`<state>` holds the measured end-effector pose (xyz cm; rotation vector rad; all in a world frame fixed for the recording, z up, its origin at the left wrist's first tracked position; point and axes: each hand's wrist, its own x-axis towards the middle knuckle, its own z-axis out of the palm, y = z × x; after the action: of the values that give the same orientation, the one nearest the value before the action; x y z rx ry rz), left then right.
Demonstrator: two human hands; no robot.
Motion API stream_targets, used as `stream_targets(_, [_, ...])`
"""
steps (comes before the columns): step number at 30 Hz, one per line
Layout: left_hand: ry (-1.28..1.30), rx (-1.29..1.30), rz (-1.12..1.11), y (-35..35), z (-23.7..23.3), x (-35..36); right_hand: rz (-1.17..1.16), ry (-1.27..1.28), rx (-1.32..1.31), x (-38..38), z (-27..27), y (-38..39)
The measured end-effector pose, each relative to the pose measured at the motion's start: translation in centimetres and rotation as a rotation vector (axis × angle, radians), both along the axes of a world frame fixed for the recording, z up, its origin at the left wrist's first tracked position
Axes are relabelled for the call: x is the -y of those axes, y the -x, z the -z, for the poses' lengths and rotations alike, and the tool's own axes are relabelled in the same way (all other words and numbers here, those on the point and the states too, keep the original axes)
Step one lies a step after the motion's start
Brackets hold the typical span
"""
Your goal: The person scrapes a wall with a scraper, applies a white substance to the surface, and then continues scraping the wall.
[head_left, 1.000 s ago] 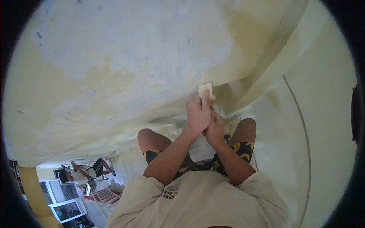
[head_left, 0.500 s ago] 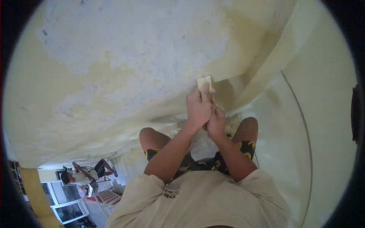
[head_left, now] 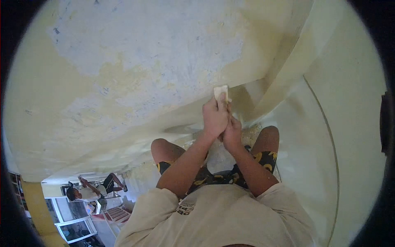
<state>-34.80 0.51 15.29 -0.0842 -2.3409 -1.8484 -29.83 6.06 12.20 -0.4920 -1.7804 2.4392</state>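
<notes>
A small pale rectangular block (head_left: 221, 90) is held at the lower edge of a patchy wall surface (head_left: 164, 49), yellowish with whitish areas. My left hand (head_left: 215, 117) is wrapped round it, with a finger lying along its face. Just below and to the right, my right hand (head_left: 233, 131) is closed against the left one, its fingers partly hidden behind that hand. Whether the right fingers also grip the block cannot be made out.
At the lower left a person (head_left: 88, 192) sits near a reddish rack (head_left: 117, 214) and a white-framed window (head_left: 76, 229). A pale wall with a dark curved line (head_left: 329, 127) stands at the right. My bent knees are below the hands.
Both hands and the block have shifted slightly down relative to the view. The wall's patches appear moved a little, as the view has tilted slightly.
</notes>
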Motion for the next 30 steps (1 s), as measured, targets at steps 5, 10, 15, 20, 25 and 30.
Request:
stream_targets(5, [0.044,-0.012,0.022,0.2,-1.7,0.4,-0.132,0.094,-0.018,-0.6,0.8,1.2])
stream_targets(10, [-0.044,0.017,0.016,0.9,-0.7,-0.1,0.008,-0.009,-0.108,0.0,0.1,1.2])
stream_targets(15, [0.000,-0.134,-0.034,2.5,0.4,-0.6,-0.112,0.004,-0.077,-1.4,3.3,2.9])
stream_targets(20, [0.020,-0.063,0.000,3.2,-1.4,-1.1,-0.006,0.075,-0.010,-0.9,-0.6,2.9])
stream_targets(25, [-0.033,-0.144,-0.014,3.5,-2.0,-1.7,-0.029,-0.013,-0.040,-1.7,-1.1,3.3])
stream_targets(30, [0.038,-0.076,0.011,3.2,-3.9,-1.6,0.020,0.028,-0.030,-2.0,-1.9,2.8])
